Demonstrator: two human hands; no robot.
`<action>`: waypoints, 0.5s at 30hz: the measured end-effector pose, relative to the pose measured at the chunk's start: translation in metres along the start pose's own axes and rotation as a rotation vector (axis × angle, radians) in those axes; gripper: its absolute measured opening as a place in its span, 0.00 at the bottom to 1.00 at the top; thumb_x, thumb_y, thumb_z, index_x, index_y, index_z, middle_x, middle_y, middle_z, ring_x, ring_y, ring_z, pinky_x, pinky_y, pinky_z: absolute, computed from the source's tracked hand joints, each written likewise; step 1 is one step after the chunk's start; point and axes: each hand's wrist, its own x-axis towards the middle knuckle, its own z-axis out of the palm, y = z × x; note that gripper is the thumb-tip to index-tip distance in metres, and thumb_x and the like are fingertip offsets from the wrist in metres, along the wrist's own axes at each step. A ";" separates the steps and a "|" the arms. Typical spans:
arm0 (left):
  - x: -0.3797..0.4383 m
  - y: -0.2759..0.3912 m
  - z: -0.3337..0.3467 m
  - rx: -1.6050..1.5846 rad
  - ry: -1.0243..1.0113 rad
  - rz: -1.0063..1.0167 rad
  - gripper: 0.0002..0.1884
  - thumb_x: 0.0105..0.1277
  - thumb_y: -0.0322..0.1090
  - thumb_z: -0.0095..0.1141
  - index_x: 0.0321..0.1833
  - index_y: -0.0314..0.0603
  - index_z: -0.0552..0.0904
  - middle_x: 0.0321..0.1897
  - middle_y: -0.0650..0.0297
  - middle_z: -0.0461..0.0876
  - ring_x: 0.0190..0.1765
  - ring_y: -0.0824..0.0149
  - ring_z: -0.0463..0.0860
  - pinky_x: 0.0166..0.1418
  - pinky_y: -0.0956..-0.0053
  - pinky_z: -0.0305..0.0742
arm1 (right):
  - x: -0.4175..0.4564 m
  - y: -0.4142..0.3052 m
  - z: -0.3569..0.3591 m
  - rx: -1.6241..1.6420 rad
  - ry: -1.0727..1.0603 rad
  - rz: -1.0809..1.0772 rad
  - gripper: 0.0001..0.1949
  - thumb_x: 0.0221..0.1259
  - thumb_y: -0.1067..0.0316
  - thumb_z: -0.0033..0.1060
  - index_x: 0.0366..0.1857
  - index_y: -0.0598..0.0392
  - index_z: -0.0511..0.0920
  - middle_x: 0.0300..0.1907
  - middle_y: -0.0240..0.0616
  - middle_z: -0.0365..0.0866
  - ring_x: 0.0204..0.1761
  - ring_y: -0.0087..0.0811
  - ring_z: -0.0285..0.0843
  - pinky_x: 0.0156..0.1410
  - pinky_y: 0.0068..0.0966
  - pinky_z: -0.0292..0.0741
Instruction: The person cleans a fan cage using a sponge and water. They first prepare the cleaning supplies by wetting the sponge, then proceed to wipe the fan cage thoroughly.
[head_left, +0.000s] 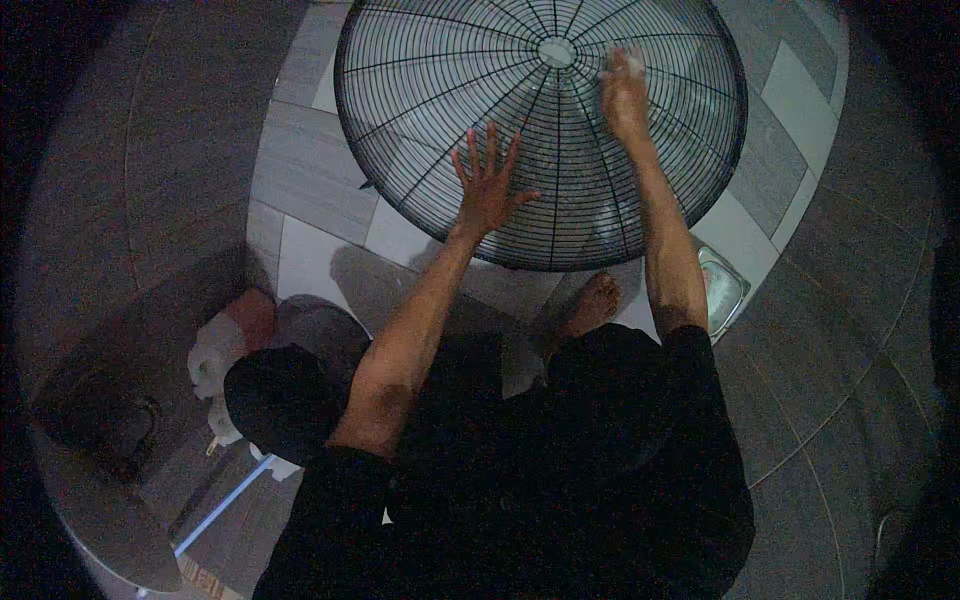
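Observation:
A large round black wire fan guard (557, 180) lies before me on the tiled floor, with an open ring at its centre. My left hand (489, 184) rests on its lower left wires, fingers spread, holding nothing. Right of the centre ring, my right hand (626, 94) is on the wires with a small pale wad, perhaps a cloth (634, 66), at its fingertips. That hand is slightly blurred.
A shiny metal tray (721, 292) sits on the tiles (319, 154) by my right arm. My bare foot (596, 300) is just below the guard. Whitish plastic bags (214, 360) and a light blue stick (225, 505) lie at the lower left.

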 end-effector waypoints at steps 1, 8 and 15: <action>-0.002 0.001 0.001 0.008 -0.020 -0.005 0.52 0.56 0.76 0.44 0.79 0.57 0.48 0.79 0.50 0.31 0.77 0.38 0.28 0.70 0.29 0.23 | 0.006 0.012 0.006 -0.032 0.074 -0.010 0.19 0.71 0.66 0.39 0.62 0.57 0.68 0.57 0.52 0.74 0.60 0.52 0.70 0.67 0.40 0.66; 0.004 0.004 0.005 0.077 -0.008 0.019 0.52 0.56 0.77 0.42 0.79 0.57 0.48 0.79 0.48 0.33 0.77 0.38 0.30 0.69 0.28 0.25 | 0.012 0.059 -0.001 -0.095 0.072 -0.119 0.23 0.63 0.64 0.51 0.64 0.54 0.69 0.47 0.52 0.80 0.46 0.52 0.76 0.50 0.46 0.74; -0.002 -0.001 0.006 0.085 0.019 0.033 0.51 0.57 0.77 0.40 0.79 0.56 0.47 0.78 0.48 0.33 0.77 0.37 0.30 0.68 0.27 0.24 | -0.100 0.016 -0.005 -0.524 -0.064 -0.364 0.20 0.62 0.71 0.50 0.60 0.60 0.72 0.50 0.49 0.80 0.46 0.47 0.78 0.53 0.39 0.75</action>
